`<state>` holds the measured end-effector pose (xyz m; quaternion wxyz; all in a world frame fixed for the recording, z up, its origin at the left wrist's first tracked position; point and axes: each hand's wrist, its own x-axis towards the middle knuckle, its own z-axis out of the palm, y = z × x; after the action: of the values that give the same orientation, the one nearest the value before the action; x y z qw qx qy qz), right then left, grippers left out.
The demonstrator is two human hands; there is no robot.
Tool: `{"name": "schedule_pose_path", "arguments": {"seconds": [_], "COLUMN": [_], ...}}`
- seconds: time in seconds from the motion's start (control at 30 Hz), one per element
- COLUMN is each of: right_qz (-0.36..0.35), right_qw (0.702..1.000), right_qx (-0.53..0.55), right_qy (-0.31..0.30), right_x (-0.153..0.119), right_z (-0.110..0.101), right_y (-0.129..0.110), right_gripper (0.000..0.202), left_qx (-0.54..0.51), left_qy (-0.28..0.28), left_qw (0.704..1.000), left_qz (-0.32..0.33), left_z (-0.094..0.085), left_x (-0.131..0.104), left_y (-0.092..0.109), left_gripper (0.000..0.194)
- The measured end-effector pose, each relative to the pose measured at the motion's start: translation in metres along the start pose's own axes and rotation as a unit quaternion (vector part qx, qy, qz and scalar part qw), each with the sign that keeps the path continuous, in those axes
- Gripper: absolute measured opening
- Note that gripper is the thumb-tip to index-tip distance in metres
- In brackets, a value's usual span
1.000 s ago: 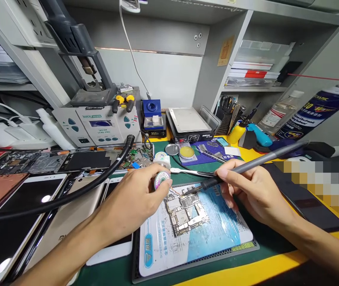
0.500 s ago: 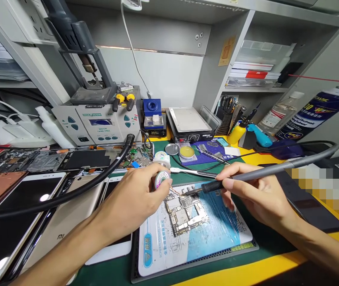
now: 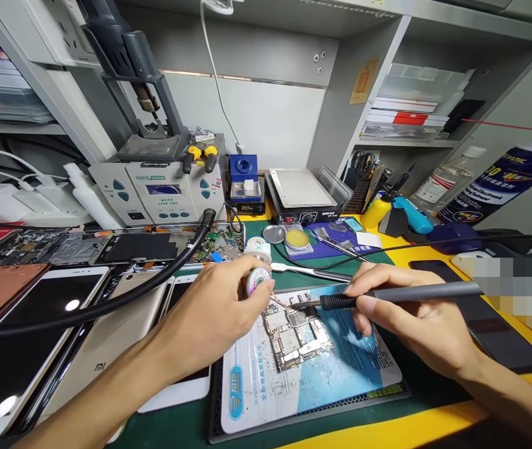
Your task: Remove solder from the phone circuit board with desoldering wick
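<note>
Gripping the soldering iron [image 3: 339, 302] flatter than a second ago, my closed right hand [image 3: 434, 333] keeps its tip [image 3: 307, 305] by the braid [image 3: 280, 302] from the spool [image 3: 258, 282] my left hand [image 3: 221, 296] pinches, so work seems to stay on the circuit board [image 3: 289, 340] near the pad's [image 3: 335, 393] far edge.

Circuit bd [image 3: 289, 340] on pad [image 3: 350, 368]; phones [image 3: 50, 296] to L, hotplate [image 3: 302, 188] behind.

A silvery circuit board [image 3: 287, 344] lies on a blue-and-white sheet [image 3: 326, 399]. A grey soldering iron [image 3: 427, 292] points at copper braid [image 3: 278, 300] from a round spool [image 3: 257, 280].
</note>
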<state>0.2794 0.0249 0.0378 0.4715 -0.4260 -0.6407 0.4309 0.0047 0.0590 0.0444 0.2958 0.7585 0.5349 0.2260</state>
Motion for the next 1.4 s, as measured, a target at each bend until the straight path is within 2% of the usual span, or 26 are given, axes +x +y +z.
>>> {"name": "schedule_pose_path", "arguments": {"seconds": [0.13, 0.23, 0.73, 1.1, 1.4], "right_qz": [-0.082, -0.104, -0.118, -0.086, -0.099], "right_qw": [0.992, 0.988, 0.985, 0.990, 0.988], "right_qx": [-0.093, -0.109, -0.127, -0.108, -0.121], "right_qy": [-0.018, -0.021, -0.020, -0.024, -0.021], "right_x": [-0.001, 0.000, 0.000, -0.001, -0.003], "right_z": [-0.002, -0.002, -0.001, -0.003, -0.002], "right_y": [-0.003, -0.004, -0.005, -0.003, -0.004], "right_gripper": [0.019, 0.021, 0.024, 0.021, 0.020], "left_qx": [-0.007, -0.008, 0.020, 0.059, 0.063], "left_qy": [0.005, 0.011, 0.071, 0.102, 0.129], "left_qw": [1.000, 1.000, 0.995, 0.988, 0.982], "left_qz": [0.006, 0.011, 0.069, 0.100, 0.126], "left_z": [0.000, 0.000, 0.003, 0.006, 0.011], "left_x": [-0.002, -0.004, -0.004, -0.006, -0.010], "left_y": [0.001, 0.003, 0.008, 0.007, 0.004], "left_gripper": [0.026, 0.025, 0.017, 0.018, 0.018]}}
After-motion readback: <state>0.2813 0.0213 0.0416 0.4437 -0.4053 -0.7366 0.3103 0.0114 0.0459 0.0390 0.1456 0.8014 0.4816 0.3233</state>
